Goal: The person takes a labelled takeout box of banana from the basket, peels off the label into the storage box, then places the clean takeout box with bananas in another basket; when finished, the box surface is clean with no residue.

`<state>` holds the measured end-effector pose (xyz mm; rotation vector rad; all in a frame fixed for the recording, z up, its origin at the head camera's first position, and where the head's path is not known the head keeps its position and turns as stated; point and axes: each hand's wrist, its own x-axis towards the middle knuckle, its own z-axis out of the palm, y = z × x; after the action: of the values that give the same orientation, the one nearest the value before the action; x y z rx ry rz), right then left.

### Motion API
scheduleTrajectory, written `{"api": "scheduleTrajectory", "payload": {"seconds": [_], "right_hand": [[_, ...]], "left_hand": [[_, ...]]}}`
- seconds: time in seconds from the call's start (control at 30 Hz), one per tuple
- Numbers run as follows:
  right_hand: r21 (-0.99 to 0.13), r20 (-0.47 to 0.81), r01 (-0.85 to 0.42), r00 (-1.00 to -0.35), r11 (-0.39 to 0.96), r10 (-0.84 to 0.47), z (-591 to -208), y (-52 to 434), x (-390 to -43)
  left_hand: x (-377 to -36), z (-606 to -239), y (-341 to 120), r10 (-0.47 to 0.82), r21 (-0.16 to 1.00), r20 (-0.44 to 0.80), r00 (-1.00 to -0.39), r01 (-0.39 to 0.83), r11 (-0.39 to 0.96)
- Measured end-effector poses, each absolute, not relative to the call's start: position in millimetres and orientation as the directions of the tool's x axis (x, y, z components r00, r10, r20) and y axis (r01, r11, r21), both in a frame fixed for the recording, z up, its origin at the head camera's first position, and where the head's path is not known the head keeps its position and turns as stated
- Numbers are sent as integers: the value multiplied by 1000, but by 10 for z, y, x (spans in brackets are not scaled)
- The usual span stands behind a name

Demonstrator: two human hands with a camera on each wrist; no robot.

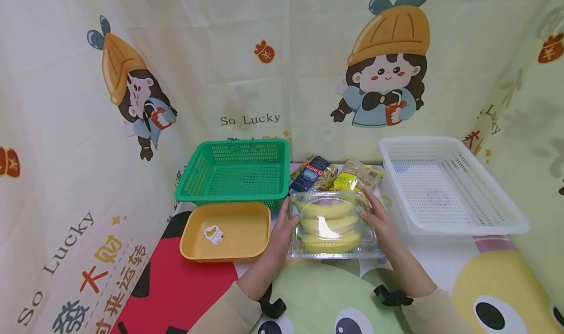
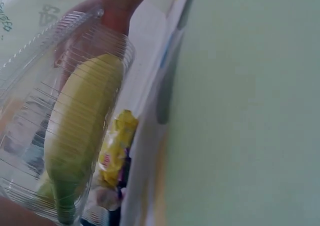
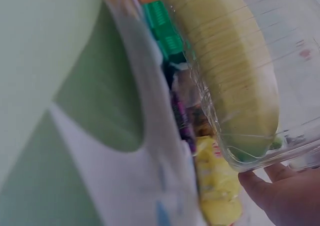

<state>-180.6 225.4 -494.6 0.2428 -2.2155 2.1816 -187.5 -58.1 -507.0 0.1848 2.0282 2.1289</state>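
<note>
A clear plastic clamshell box (image 1: 331, 225) with yellow-green bananas (image 1: 328, 210) inside rests on the patterned tablecloth in front of me. My left hand (image 1: 281, 230) grips its left side and my right hand (image 1: 377, 217) grips its right side. In the left wrist view a banana (image 2: 80, 131) shows through the ribbed box (image 2: 30, 111), with the right hand (image 2: 114, 14) on its far side. In the right wrist view the box (image 3: 295, 61) and a banana (image 3: 230, 71) fill the upper right, and my right hand's fingers (image 3: 282, 196) sit under its corner.
A green basket (image 1: 238, 170) stands behind a yellow tray (image 1: 226, 231) with a banana sticker, left of the box. A white basket (image 1: 445, 189) stands at the right. A blue pasta packet (image 1: 314, 173) and a yellow-labelled packet (image 1: 356, 178) lie just behind the box. Printed curtains close in three sides.
</note>
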Motion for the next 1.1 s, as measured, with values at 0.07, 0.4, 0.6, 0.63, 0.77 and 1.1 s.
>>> {"api": "scheduleTrajectory", "payload": {"seconds": [0.07,0.4,0.6,0.63,0.77,1.1], "right_hand": [[-993,116,-119,-989,23,-96,-4874,2257,-1796],[-986,161,-164,-981,24,-106,-4523,2172,-1895],[-988,147,-151,-984,35,-106,-4313,2049,-2008],[-989,132,-137,-986,49,-97,-4282,2023,-2028],[-988,85,-90,-995,123,-45,-4161,1912,-2105],[-974,2,1,-1000,227,16,-3975,1631,-2367]], "left_hand": [[-1861,-4997,-583,235,997,-36,-971,-50,-51],[-1928,-4620,-683,222,994,12,-975,-12,-104],[-2036,-4406,-783,196,992,-6,-981,-31,-124],[-2061,-4372,-805,184,991,-5,-983,-29,-129],[-2159,-4247,-899,136,985,0,-991,-24,-173],[-2369,-4068,-1166,52,980,18,-998,7,-201]]}}
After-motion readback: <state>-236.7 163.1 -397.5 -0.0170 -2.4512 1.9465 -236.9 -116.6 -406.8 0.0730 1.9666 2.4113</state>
